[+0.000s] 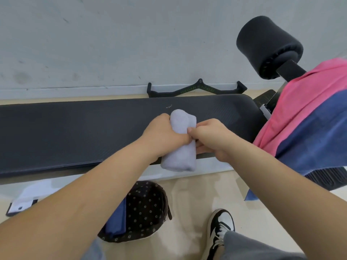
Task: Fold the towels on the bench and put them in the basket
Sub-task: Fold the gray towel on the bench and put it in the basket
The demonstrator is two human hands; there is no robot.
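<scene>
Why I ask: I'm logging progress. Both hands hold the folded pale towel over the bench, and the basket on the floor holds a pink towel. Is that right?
Not quite. In the head view the basket on the floor holds a blue towel, not a pink one. The rest stands: the left hand and right hand hold the folded pale towel over the bench.
</scene>
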